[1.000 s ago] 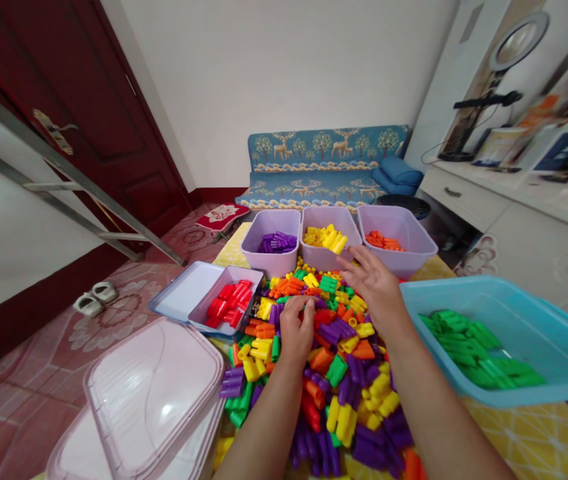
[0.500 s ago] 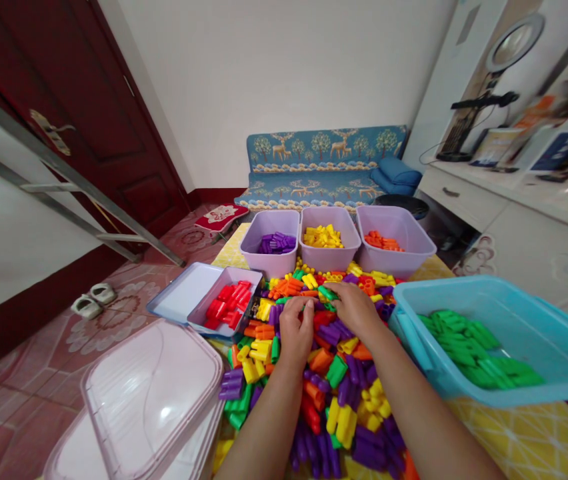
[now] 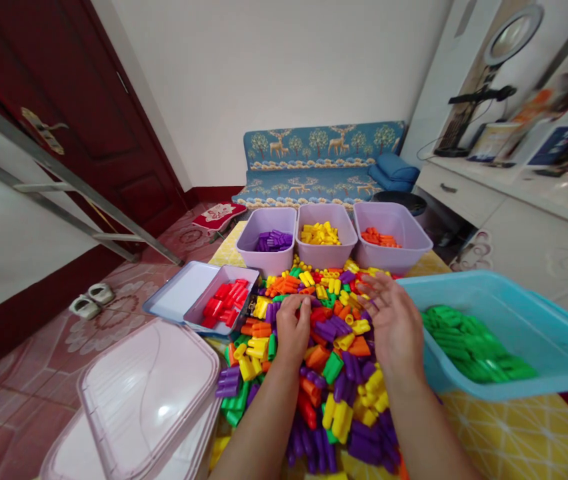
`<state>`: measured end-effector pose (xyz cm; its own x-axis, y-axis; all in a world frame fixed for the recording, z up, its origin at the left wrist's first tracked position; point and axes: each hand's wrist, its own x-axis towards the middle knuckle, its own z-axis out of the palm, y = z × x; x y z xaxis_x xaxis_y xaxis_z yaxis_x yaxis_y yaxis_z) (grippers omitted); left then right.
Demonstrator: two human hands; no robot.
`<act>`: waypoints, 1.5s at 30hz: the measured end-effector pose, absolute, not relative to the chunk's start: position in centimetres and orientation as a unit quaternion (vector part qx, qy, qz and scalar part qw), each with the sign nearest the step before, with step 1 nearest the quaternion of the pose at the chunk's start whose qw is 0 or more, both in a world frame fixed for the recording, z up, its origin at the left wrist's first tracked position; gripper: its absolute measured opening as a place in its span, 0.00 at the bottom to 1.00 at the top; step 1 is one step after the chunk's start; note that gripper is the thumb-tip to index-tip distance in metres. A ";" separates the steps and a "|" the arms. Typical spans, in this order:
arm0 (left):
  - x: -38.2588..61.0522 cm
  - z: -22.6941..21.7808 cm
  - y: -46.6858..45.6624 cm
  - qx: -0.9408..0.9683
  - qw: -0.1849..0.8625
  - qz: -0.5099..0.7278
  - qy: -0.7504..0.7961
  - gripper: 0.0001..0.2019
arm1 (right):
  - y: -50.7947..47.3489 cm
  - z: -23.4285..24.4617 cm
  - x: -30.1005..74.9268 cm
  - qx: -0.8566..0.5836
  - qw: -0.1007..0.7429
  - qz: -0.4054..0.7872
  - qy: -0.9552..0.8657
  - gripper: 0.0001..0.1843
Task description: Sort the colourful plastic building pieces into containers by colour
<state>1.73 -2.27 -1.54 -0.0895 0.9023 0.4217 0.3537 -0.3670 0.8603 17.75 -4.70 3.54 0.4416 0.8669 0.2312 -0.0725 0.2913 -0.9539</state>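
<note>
Since half a second ago, the right hand (image 3: pixel 397 327) has moved from over the middle of the pile to its right side, just beside the turquoise bin (image 3: pixel 539 333), and the green piece that was at its fingers no longer shows there. Those fingers are now loosely spread and slightly bent, with nothing seen in their hold. The left hand (image 3: pixel 293 330) stays low over the pile, its fingers curled; whether they grip a piece I cannot tell. Loose pieces (image 3: pixel 339 327) in purple, yellow, orange, red and green lie heaped on the tabletop (image 3: pixel 529 433), around and between both hands. Green pieces (image 3: pixel 469 340) lie inside the turquoise bin. Beyond the heap, three lilac bins (image 3: pixel 265 263) stand side by side: purple pieces (image 3: pixel 274 241) in the left one, yellow pieces (image 3: pixel 321 233) in the middle, orange pieces (image 3: pixel 380 238) in the right. Red pieces (image 3: pixel 224 303) lie in a small box (image 3: pixel 238 274) left of the heap, and pale lids (image 3: pixel 151 387) overlap nearer the person.
</note>
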 end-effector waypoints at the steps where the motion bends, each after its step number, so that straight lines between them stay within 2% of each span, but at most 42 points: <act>1: 1.7 -1.6 -2.3 0.627 0.254 0.536 0.504 0.14 | -4.5 2.9 17.9 -0.524 0.640 0.339 -0.447 0.23; 5: 1.9 -1.7 -2.3 0.635 0.244 0.517 0.520 0.15 | -4.0 0.1 18.5 -0.650 0.398 0.185 -0.620 0.20; 7: 1.9 -1.7 -2.4 0.644 0.234 0.503 0.526 0.15 | -3.9 -0.7 18.5 -0.672 0.323 0.123 -0.655 0.21; 11: 1.9 -1.4 -2.5 0.657 0.233 0.486 0.528 0.16 | -4.0 -0.4 18.6 -0.642 0.285 0.168 -0.692 0.22; 16: 1.9 -1.3 -2.5 0.658 0.246 0.479 0.527 0.18 | -5.1 2.0 19.0 -0.594 0.251 0.226 -0.730 0.29; 19: 1.8 -1.4 -2.5 0.655 0.253 0.484 0.523 0.19 | -5.5 2.7 18.6 -0.605 0.214 0.222 -0.734 0.22; 21: 1.8 -1.4 -2.5 0.647 0.263 0.494 0.519 0.19 | -5.4 2.4 18.1 -0.611 0.220 0.209 -0.731 0.13; 23: 1.8 -1.5 -2.5 0.638 0.276 0.504 0.513 0.19 | -4.9 1.6 17.6 -0.618 0.260 0.187 -0.718 0.11; 26: 1.8 -1.4 -2.6 0.643 0.285 0.506 0.500 0.19 | -4.1 0.5 17.0 -0.626 0.343 0.146 -0.685 0.11; 29: 1.9 -1.3 -2.8 0.667 0.274 0.503 0.477 0.13 | -3.7 0.0 16.5 -0.602 0.394 0.146 -0.678 0.13; 34: 2.1 -1.0 -2.8 0.664 0.280 0.530 0.447 0.11 | -3.8 0.3 15.9 -0.587 0.384 0.187 -0.688 0.22; 36: 2.2 -1.0 -2.8 0.656 0.290 0.547 0.431 0.09 | -3.8 0.3 15.8 -0.584 0.384 0.195 -0.688 0.22; 40: 2.1 -1.2 -2.7 0.600 0.293 0.592 0.451 0.08 | -3.6 -0.3 15.9 -0.569 0.436 0.181 -0.673 0.22; 45: 2.0 -1.6 -2.5 0.499 0.274 0.667 0.480 0.15 | -3.3 -1.2 16.1 -0.571 0.461 0.249 -0.632 0.20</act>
<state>1.95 -2.52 -1.64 -0.3505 0.8456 0.4026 0.1138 -0.3883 0.9145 16.11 -3.32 -1.16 0.0765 0.9513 0.2986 0.4931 0.2242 -0.8406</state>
